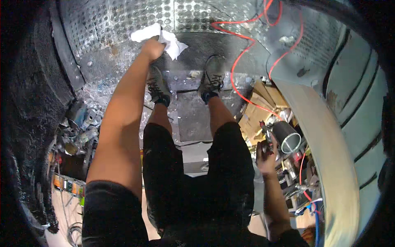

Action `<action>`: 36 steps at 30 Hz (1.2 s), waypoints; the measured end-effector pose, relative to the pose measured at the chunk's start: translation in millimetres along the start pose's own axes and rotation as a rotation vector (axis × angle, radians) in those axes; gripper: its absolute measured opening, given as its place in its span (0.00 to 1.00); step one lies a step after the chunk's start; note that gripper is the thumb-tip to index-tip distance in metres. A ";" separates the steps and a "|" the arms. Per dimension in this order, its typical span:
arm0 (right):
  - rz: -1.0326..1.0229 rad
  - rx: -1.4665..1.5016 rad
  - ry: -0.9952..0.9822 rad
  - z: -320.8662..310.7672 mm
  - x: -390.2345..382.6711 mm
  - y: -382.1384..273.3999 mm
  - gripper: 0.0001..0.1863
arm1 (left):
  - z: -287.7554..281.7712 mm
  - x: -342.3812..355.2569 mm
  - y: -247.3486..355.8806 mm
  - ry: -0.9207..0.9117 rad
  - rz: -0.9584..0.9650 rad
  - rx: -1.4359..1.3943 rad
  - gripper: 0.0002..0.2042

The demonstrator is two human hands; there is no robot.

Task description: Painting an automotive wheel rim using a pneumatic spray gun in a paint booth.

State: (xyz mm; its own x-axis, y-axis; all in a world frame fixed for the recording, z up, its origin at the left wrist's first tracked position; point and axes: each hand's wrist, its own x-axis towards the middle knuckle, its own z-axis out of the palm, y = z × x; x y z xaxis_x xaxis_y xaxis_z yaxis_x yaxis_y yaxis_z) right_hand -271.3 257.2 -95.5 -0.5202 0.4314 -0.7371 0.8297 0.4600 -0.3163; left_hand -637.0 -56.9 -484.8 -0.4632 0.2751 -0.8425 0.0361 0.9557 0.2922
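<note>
My left hand is closed on a crumpled white cloth, held out ahead over the dark strip beside the dimpled metal surface. Part of the cloth sticks out on either side of the fingers. My right hand is low on the right, with its fingers curled about a slim dark tool with red parts. Its exact kind cannot be made out. Close beside that tool is a dark cylinder with a pale round rim; whether the two are joined is unclear.
A red coiled hose runs from the far right toward the dark cylinder. Cardboard and cluttered tools lie at the right, beyond a curved beige panel. Cans and scraps crowd the left. My shoes stand on the dark, littered floor.
</note>
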 end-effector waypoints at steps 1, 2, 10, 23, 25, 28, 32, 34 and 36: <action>0.180 0.099 -0.058 1.4 -11.5 -7.3 0.28 | -10.7 -22.9 -4.3 0.156 0.057 -0.206 0.26; 0.056 0.257 0.079 8.9 -31.7 9.3 0.29 | -12.3 -47.9 16.6 0.248 0.132 -0.268 0.26; 0.071 0.212 0.043 33.4 -171.0 -14.9 0.30 | -67.4 -269.4 78.0 0.104 0.070 -0.457 0.13; 0.141 0.395 0.248 47.2 -334.3 -36.8 0.27 | -130.6 -308.8 0.2 -0.088 0.333 0.019 0.20; 0.088 0.335 0.359 42.9 -357.6 -18.8 0.28 | -144.0 -336.8 69.1 -0.218 0.030 -0.129 0.21; 0.168 0.449 0.226 22.3 -358.1 -9.0 0.28 | -187.1 -360.5 64.2 -0.173 0.011 -0.353 0.21; -0.025 0.461 0.349 11.7 -372.2 25.5 0.29 | -151.8 -397.4 86.6 -0.079 -0.052 -0.489 0.20; 0.015 0.495 0.346 -6.7 -388.0 33.4 0.29 | -119.2 -408.1 97.7 -0.099 -0.035 -0.488 0.19; 0.118 0.507 0.335 -12.2 -405.8 50.9 0.30 | -65.6 -431.3 147.5 -0.183 -0.019 -0.557 0.18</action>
State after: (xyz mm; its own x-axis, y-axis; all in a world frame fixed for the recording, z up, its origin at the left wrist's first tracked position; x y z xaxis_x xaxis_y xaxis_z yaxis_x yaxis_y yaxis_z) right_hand -20.5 115.0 194.8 -0.3864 0.7151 -0.5826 0.8355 0.0038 -0.5494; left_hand -490.0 -41.5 -48.6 -0.2969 0.3199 -0.8997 -0.4647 0.7747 0.4288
